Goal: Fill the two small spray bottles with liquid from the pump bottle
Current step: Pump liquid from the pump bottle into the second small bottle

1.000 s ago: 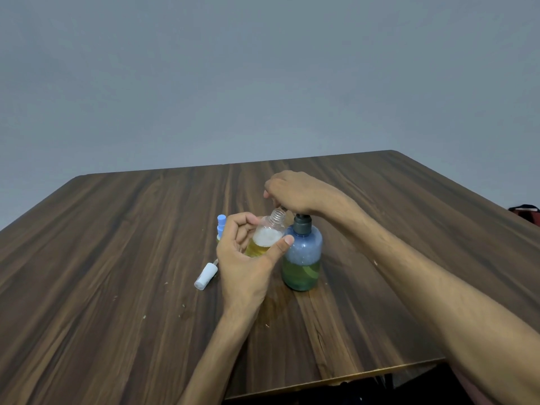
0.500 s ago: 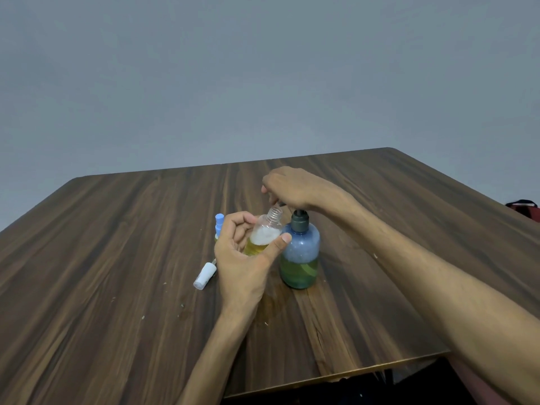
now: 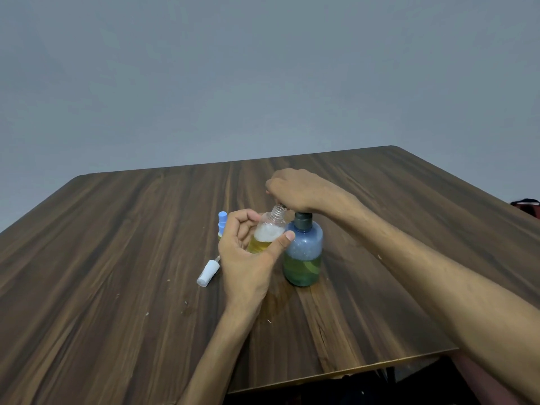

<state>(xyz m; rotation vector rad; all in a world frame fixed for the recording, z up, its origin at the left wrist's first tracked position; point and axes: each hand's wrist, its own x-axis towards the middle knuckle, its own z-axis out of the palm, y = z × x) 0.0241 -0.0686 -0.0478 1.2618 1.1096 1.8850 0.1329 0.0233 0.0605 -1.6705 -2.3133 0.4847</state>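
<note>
My left hand [image 3: 245, 258] grips a small clear spray bottle [image 3: 267, 232], uncapped and tilted, with yellow liquid and white foam inside. Its open neck sits just under the spout of the blue pump bottle [image 3: 304, 252], which stands on the table and holds green liquid in its lower part. My right hand [image 3: 295, 190] lies curled over the pump head and hides it. A second small bottle with a blue spray top [image 3: 222, 220] stands behind my left hand, mostly hidden. A white spray cap with its tube [image 3: 208, 272] lies on the table to the left.
The dark wooden table [image 3: 117, 258] has a damp stain in front of the pump bottle and a few white specks. Its near edge runs under my forearms. A grey wall is behind, and a dark red object [image 3: 527, 204] shows at the far right.
The view has shifted slightly. Both hands stay on the small bottle and the pump head in about the same pose.
</note>
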